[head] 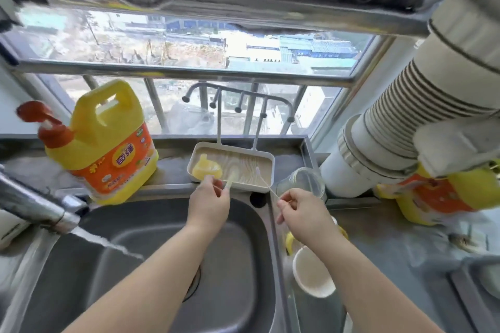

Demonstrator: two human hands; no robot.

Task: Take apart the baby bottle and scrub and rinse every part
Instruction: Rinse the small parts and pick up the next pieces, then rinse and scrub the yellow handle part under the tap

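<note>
A beige drying tray (267,163) sits on the ledge behind the sink. The yellow bottle collar with its spout (205,167) lies in the tray's left end. My left hand (209,201) pinches a pale straw piece (230,180) over the tray's front edge. My right hand (303,209) pinches the wire handle of a thin straw brush (263,180), whose bristle tip reaches into the tray. The clear bottle body (304,182) stands just right of the tray. Below my right forearm lie a white cap (312,274) and a yellow part (290,242).
A steel sink (151,257) lies under my arms, with the faucet (35,208) at left. A yellow detergent jug (108,146) stands on the left ledge, another (438,194) at right. White pipes (405,121) rise at right. A hook rack (238,100) stands behind the tray.
</note>
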